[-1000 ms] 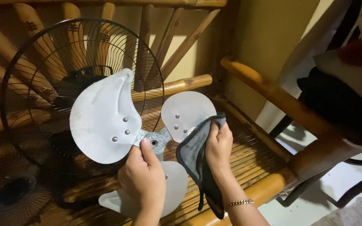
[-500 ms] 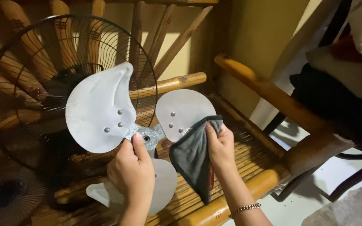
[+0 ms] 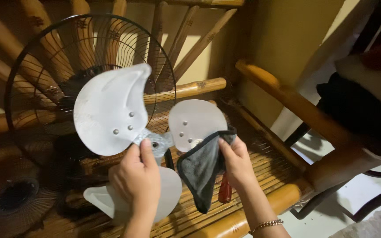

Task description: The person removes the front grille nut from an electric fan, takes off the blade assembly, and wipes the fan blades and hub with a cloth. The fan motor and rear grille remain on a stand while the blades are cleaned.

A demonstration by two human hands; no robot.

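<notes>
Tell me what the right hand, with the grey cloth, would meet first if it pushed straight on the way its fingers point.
The right hand points up and left, pressing the grey cloth at the smaller fan blade. That blade comes first; beyond it probably the bamboo rail, though depth is unclear.

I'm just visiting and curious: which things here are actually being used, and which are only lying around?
In use:
- fan blade, metal, three-winged, held at its hub by the left hand
- grey cloth, pressed on the blade by the right hand

Lying about:
- wire fan guard
- bamboo bench
- red-handled tool
- dark clothes
</notes>
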